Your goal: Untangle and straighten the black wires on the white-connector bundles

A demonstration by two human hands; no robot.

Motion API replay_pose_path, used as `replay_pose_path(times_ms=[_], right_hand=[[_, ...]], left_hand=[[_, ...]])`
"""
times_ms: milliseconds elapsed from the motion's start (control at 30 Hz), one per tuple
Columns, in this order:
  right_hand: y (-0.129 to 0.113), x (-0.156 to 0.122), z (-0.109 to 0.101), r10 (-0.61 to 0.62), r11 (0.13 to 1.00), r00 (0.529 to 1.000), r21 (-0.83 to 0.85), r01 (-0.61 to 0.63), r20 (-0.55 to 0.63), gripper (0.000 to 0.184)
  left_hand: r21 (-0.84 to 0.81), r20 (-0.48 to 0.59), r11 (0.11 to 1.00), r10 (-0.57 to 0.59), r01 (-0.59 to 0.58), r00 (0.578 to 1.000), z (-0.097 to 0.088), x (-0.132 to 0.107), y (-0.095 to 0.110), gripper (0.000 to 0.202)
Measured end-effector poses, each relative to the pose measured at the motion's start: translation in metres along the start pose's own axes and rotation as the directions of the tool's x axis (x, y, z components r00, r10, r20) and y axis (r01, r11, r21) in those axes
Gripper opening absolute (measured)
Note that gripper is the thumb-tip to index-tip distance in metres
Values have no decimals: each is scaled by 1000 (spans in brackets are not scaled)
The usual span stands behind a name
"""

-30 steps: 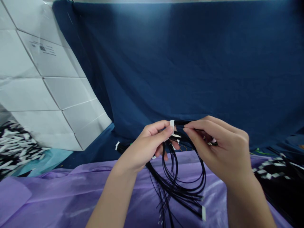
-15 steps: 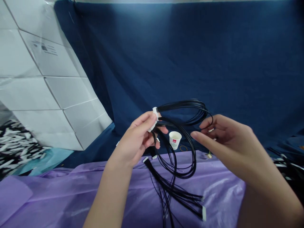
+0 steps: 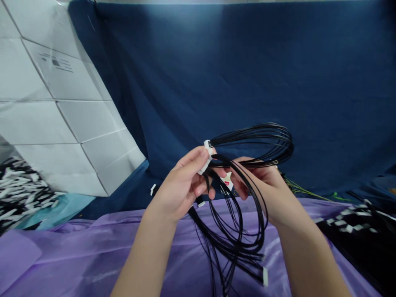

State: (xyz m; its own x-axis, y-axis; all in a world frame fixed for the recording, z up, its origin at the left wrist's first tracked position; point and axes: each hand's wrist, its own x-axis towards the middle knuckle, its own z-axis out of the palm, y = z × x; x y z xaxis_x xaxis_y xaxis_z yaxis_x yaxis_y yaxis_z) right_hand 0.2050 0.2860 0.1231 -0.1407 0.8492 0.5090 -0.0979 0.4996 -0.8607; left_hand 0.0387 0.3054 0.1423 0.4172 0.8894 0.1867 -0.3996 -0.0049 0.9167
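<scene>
My left hand (image 3: 185,177) pinches white plug connectors (image 3: 206,159) at the end of a black wire harness (image 3: 269,128). Its thin wires leave the connectors in two loops, one reaching right and one hanging down. Against the wires just right of the connectors is my right hand (image 3: 262,175), its fingers curled about the returning strand of the upper loop; its fingertips are partly hidden. Below, more black wire harnesses (image 3: 213,235) lie on purple cloth, one with a white connector (image 3: 265,276) at its lower right end.
A paper cup (image 3: 227,181) stands behind the hands, mostly covered. White boxes (image 3: 83,123) are stacked at the left, beside a heap of white-ended cables (image 3: 24,189). At the right lie more black cables (image 3: 355,235) and yellow-green wires (image 3: 305,189). Purple cloth (image 3: 77,255) covers the near surface.
My right hand has moved left and in to the wires near the connectors. The upper loop has spread farther right. My left hand keeps its pinch, shifted slightly right.
</scene>
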Motion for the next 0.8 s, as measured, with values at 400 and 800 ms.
replay_pose_path(times_ms=[400, 800], right_hand=[[3, -2, -7, -192, 866, 977, -486, 122, -96, 17], [-3, -7, -8, 25, 896, 994, -443, 23, 102, 17]], left_hand=[[-111, 56, 986, -120, 126, 991, -3, 2, 3, 14], [-147, -35, 988, -55, 49, 998, -4, 5, 1, 12]])
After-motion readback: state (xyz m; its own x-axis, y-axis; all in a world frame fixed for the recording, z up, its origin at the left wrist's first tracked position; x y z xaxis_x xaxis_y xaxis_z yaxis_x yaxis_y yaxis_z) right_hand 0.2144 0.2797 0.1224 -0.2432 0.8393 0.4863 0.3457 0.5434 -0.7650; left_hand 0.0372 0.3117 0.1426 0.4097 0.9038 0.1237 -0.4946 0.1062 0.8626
